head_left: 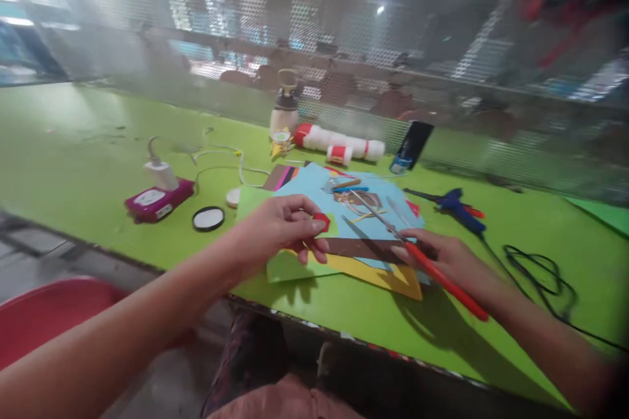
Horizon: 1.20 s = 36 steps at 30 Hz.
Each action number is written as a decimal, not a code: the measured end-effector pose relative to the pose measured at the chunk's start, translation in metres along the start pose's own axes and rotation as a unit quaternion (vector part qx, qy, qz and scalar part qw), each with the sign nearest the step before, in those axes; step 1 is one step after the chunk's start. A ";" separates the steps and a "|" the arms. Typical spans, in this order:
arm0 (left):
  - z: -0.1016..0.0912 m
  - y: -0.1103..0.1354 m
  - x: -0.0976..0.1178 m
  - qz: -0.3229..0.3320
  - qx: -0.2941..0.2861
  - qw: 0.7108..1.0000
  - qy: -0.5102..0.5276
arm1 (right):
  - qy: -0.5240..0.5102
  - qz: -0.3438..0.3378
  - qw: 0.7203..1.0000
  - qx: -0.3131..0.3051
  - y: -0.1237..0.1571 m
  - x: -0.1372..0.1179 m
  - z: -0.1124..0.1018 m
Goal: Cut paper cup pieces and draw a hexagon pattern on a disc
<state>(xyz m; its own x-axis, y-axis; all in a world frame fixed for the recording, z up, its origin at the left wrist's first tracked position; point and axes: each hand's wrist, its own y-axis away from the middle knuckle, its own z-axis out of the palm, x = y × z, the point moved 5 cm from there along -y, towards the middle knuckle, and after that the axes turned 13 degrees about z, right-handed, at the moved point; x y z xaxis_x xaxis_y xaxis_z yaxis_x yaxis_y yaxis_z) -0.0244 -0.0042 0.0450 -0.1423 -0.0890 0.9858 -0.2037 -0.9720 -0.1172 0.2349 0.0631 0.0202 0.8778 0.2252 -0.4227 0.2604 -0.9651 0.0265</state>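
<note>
My left hand point(295, 226) pinches a small red piece point(322, 221), perhaps paper, between thumb and forefinger above the stacked sheets. In my right hand point(432, 252) is a pair of scissors point(442, 278) with red handles, its blades pointing up and left, away from the red piece. Beneath both hands lie coloured paper sheets: a light blue sheet point(304, 183), a brown strip point(358, 247), a yellow sheet point(388, 278) and a green sheet point(295, 270). A blue pen-like tool point(352, 189) and small scraps rest on the blue sheet.
A blue glue gun point(459, 209) with a black cord point(535, 268) lies at right. At left are a purple power strip point(162, 200) with a white plug point(161, 175) and a black-rimmed disc point(208, 218). Behind stand a bottle point(285, 114), a white-and-red tube point(339, 142) and a phone point(417, 144).
</note>
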 end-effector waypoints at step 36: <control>0.071 -0.065 -0.042 -0.004 -0.070 0.997 -0.026 | -0.426 0.024 0.898 -0.104 -0.002 -0.033 0.006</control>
<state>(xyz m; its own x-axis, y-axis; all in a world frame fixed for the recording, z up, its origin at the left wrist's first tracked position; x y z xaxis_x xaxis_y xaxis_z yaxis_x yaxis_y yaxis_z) 0.0632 0.0473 0.0195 -0.0913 -0.0956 0.9912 -0.3382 -0.9332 -0.1212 0.2032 0.0570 0.0287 0.2862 -0.0848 -0.9544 0.3780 -0.9053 0.1938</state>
